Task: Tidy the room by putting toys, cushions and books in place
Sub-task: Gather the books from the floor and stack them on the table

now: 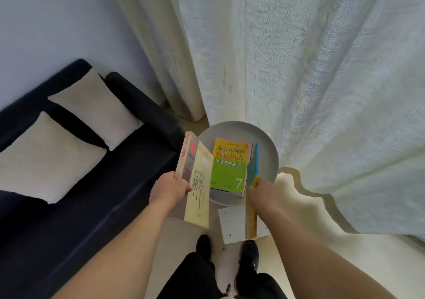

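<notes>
Nearest to me are my own dark trousers and black shoes (249, 256), standing on a pale floor (174, 241). Just beyond my feet a square white base (232, 222) sits flat on the floor.

My left hand (169, 189) grips a cream paperback (197, 188) by its near left edge, thumb curled over the front cover and the rest of the fingers hidden behind it. The book stands upright on its long side, tilted a little, with its spine facing left and red print running along it. It hangs in the air just left of the round table, near the arm of the sofa.

My right hand (259, 189) pinches a thin book (252, 183) seen edge on, blue at the far end and yellow at the near end. My fingers close round its edge where blue meets yellow. It also stands upright, just to the right of the stack on the table.

Between my two hands, a small pile of books lies flat on the round grey table (266, 142). The top one is a yellow and green English textbook (230, 165) with a large 7 on the cover.

To the left, a dark sofa (69, 218) runs along the wall, with two pale cushions (48, 156) side by side on its seat. Beyond the table, long pale curtains (299, 57) hang down to the floor.
</notes>
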Available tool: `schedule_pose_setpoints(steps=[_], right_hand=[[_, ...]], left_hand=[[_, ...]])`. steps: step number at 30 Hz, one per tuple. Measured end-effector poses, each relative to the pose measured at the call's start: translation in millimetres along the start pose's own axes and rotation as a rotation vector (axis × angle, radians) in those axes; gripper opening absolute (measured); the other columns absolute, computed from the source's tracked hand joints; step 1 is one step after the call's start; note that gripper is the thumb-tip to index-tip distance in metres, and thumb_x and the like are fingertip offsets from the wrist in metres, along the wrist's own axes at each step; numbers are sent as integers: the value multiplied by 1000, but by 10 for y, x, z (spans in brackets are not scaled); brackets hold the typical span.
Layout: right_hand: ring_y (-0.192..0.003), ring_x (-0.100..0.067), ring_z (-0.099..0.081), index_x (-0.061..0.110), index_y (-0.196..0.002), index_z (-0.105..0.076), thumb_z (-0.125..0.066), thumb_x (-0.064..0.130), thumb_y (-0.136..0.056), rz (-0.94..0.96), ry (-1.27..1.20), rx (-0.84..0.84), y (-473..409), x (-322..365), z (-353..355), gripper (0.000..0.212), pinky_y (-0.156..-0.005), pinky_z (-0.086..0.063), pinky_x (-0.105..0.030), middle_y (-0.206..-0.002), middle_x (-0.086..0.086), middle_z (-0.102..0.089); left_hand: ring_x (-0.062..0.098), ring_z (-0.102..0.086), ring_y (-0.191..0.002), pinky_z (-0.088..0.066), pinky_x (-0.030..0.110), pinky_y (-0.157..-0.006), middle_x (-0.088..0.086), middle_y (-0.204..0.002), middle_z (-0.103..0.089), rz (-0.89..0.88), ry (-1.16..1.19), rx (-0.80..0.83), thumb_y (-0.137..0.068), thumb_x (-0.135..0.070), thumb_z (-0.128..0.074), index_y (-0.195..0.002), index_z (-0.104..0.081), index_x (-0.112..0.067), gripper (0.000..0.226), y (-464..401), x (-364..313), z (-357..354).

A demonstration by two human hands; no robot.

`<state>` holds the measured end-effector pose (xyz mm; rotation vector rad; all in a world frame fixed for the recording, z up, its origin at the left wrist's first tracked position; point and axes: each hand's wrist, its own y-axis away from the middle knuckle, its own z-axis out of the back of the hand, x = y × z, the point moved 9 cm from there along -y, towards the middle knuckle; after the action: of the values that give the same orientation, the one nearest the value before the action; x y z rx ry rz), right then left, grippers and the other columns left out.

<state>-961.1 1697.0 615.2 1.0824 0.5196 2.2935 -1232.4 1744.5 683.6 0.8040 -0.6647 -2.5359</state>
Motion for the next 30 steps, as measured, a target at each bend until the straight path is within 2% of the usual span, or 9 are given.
schedule_pose_setpoints(steps=[5,8,12,14,17,21,24,28,30], right_hand=[[-72,-26,-58,16,-78,-53,-44,20,-90,-62,6,-10,-352,57,-22,15,-62,-48,-36,-79,-7,-58],[-69,-24,-56,17,-73,-48,-45,16,-90,-114,-18,-40,-604,137,-53,17,-59,-44,-35,-76,-5,-55],[-76,-28,-58,10,-87,-57,-45,15,-88,-158,51,-67,-938,308,-98,13,-67,-50,-36,-82,-8,-59],[-77,-29,-56,8,-94,-59,-45,12,-88,-154,123,-75,-1147,408,-170,16,-67,-48,-34,-83,-8,-57],[-82,-31,-58,6,-102,-60,-45,7,-89,-139,235,-89,-1481,536,-327,20,-66,-46,-34,-88,-10,-59],[-90,-30,-64,6,-113,-60,-43,3,-93,-72,394,-38,-1963,642,-774,26,-62,-42,-31,-103,-11,-66],[-98,-32,-66,3,-117,-57,-42,2,-94,-45,467,-36,-2293,602,-1109,27,-71,-49,-34,-109,-12,-66],[-100,-32,-67,-3,-123,-53,-44,0,-93,-57,519,4,-2657,450,-1658,32,-78,-53,-36,-110,-15,-68],[-98,-33,-67,-1,-120,-55,-43,0,-93,-75,477,12,-2769,366,-1865,29,-78,-53,-37,-107,-15,-68]], left_hand=[[13,-66,-83,-53,32,-64,-4,-99,-69,7,-66,85,-86,-25,-68,-101,-62,-21,16,-387,-101,-39],[12,-67,-82,-56,32,-65,-7,-96,-70,-17,-101,131,-85,-26,-69,-99,-62,-24,15,-733,-217,-1],[13,-68,-86,-57,34,-69,-7,-98,-70,-38,-98,167,-85,-27,-69,-99,-64,-25,16,-1125,-331,54],[14,-67,-88,-57,35,-71,-6,-100,-70,-42,-86,165,-86,-26,-68,-102,-64,-24,17,-1334,-353,82],[15,-66,-88,-52,30,-64,-6,-103,-70,-40,-80,146,-87,-26,-67,-104,-63,-23,17,-1647,-350,111],[14,-64,-86,-44,27,-57,-6,-100,-69,-20,-90,137,-87,-25,-67,-102,-63,-24,16,-2135,-250,53],[11,-63,-82,-44,27,-56,-8,-96,-67,-16,-121,155,-87,-24,-68,-98,-61,-25,13,-2461,-138,-45],[7,-60,-78,-42,25,-56,-10,-91,-64,-10,-152,181,-88,-24,-69,-95,-59,-27,13,-2919,58,-246],[7,-61,-78,-42,25,-56,-11,-92,-65,-10,-164,190,-88,-25,-69,-97,-60,-27,13,-3105,152,-334]])
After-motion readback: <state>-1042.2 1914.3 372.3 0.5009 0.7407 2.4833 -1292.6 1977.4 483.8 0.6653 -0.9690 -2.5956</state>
